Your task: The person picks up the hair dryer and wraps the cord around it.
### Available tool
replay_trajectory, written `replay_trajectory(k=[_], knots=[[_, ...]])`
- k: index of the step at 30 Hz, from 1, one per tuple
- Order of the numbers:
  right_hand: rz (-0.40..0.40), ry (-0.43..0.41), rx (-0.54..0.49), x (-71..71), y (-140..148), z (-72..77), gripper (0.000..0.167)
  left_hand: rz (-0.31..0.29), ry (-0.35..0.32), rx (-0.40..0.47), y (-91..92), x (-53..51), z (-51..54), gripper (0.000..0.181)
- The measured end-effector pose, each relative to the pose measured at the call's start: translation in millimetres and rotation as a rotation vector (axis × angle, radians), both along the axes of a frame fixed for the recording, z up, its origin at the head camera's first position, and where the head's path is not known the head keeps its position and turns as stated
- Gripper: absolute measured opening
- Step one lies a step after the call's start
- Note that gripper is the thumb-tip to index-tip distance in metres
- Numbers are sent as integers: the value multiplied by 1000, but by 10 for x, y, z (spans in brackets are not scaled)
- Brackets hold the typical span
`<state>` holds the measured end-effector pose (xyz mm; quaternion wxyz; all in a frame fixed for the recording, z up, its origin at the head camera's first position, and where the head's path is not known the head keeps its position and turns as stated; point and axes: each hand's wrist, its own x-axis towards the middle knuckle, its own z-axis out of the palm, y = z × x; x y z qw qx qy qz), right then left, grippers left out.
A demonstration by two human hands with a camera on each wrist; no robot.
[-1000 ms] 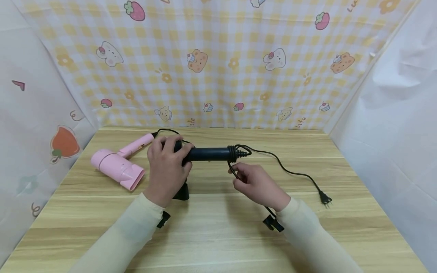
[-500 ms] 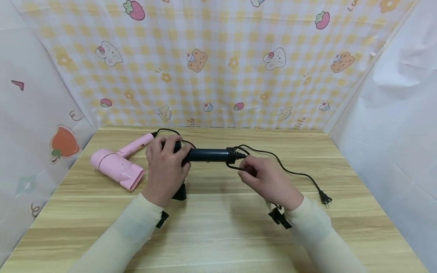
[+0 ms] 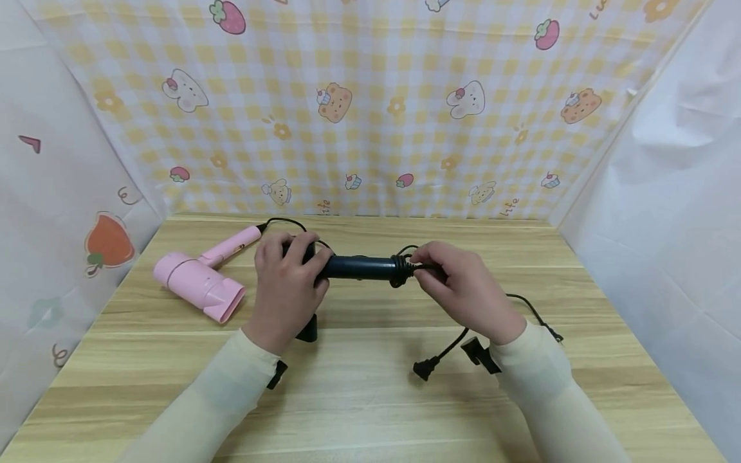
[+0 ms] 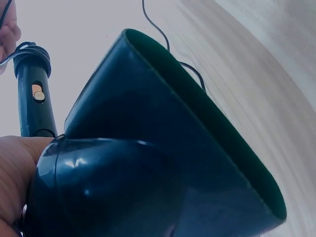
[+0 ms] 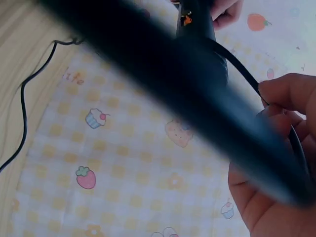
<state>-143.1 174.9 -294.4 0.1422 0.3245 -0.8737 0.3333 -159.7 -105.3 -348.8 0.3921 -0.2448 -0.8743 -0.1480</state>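
A black hair dryer (image 3: 361, 267) is gripped by my left hand (image 3: 287, 283) around its body, its handle pointing right. Black cord (image 3: 399, 271) is wound round the handle's end. My right hand (image 3: 467, 289) pinches the cord beside that end. The cord's plug (image 3: 426, 368) hangs below the right hand. In the left wrist view the dark nozzle (image 4: 148, 113) fills the middle, with the handle (image 4: 35, 98) and its switch at the left. The right wrist view has the cord (image 5: 242, 69) running into the fingers (image 5: 289, 96), and a blurred dark strip crosses in front.
A pink hair dryer (image 3: 199, 283) lies on the wooden table (image 3: 347, 411) at the left, its cord running behind my left hand. Another cord (image 3: 529, 307) lies at the right, its end partly hidden by my right sleeve. A checked curtain (image 3: 370, 148) stands behind.
My right hand has moved right and up with the cord, beside the handle's end. The held cord's plug has come into view below it. My left hand keeps its grip, shifted slightly right.
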Motion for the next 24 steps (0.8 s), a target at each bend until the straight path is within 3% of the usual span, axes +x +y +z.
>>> replay_trajectory(k=[12,24], knots=[[41,144,-21,-63,-1,54,16,-24,2,-38,43,43,3,30],[-59,38,0,-243,109,25,15,-62,36,-52,60,96,19,29]])
